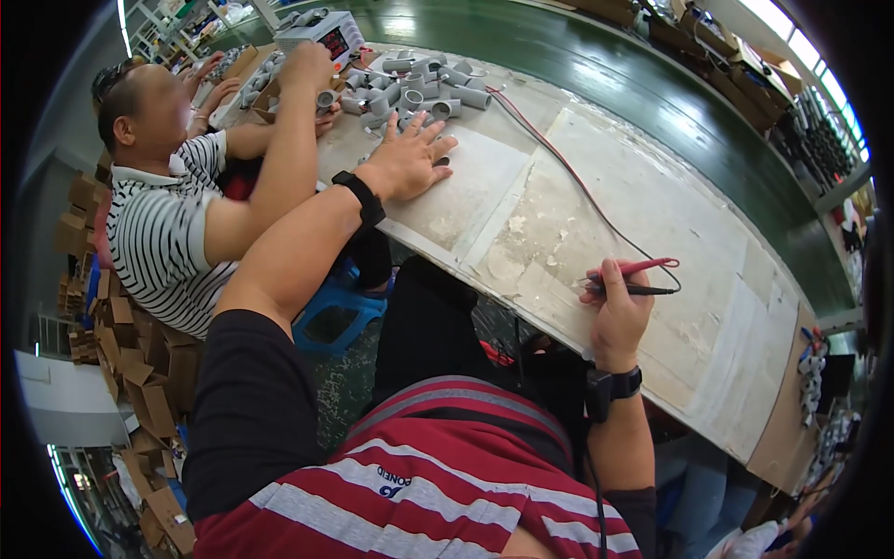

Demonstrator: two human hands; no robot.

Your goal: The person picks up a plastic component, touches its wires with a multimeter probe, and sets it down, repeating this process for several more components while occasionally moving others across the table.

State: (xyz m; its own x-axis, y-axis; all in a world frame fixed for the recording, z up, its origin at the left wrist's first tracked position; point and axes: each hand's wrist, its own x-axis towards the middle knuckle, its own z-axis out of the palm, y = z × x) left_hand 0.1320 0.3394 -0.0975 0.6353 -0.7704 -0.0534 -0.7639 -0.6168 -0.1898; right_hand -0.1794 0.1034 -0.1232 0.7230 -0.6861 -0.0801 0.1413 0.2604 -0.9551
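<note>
My left hand (407, 160) reaches across the worktable (643, 200) with its fingers spread. It is at the near edge of a heap of grey cylindrical parts (414, 88), and a small part of one shows beside its thumb. Whether the palm touches anything is hidden. On the right, my right hand (619, 315) is closed round two test probes, a red one (649, 265) and a black one (643, 290), their tips pointing left. Red and black leads (573, 172) run from the probes over the tabletop to the heap.
A co-worker in a striped shirt (168, 224) sits at my left, one arm raised near a white box with a red display (326, 35). A blue stool (337, 320) stands below the table. Cardboard boxes (140, 373) are piled at far left; more grey parts (812, 377) lie at far right.
</note>
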